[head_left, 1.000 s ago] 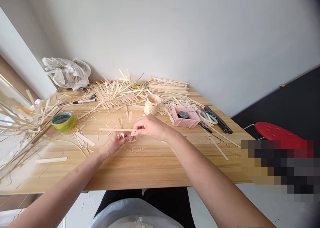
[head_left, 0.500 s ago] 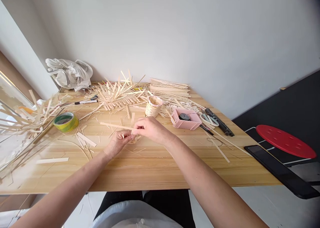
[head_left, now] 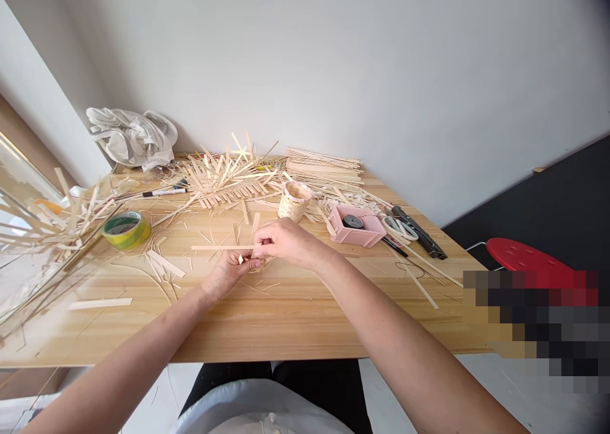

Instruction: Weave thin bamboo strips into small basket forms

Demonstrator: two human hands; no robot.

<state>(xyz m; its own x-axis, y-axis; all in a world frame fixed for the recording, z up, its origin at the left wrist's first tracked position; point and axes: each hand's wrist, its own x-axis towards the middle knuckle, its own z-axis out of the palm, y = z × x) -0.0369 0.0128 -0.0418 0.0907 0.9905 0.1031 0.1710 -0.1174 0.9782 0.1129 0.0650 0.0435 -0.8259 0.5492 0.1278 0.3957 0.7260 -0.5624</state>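
Observation:
Both hands meet above the middle of the wooden table [head_left: 305,323]. My left hand [head_left: 231,270] is closed around thin bamboo strips, with a short pale end poking out by the thumb. My right hand [head_left: 281,243] pinches the same work from above, fingertips against the left fingers. A flat bamboo strip [head_left: 222,248] sticks out leftward from between the hands, and another strip [head_left: 256,225] points away upward. The fingers hide how the strips join. Just behind my right hand stands a small woven bamboo cup [head_left: 294,200], upright.
Left lie a roll of tape [head_left: 124,230], a marker [head_left: 164,193] and loose strips. Behind is a woven bamboo piece [head_left: 229,183] beside a stack of strips [head_left: 324,166]. A pink box [head_left: 356,230], white scissors [head_left: 403,228] and a black-handled tool [head_left: 419,232] sit right; a red stool [head_left: 524,259] stands beyond.
The strip sticking out leftward has swung from a slant to nearly level. Both hands stay almost in place, still gripping the strips. A blurred patch now covers the phone at the right.

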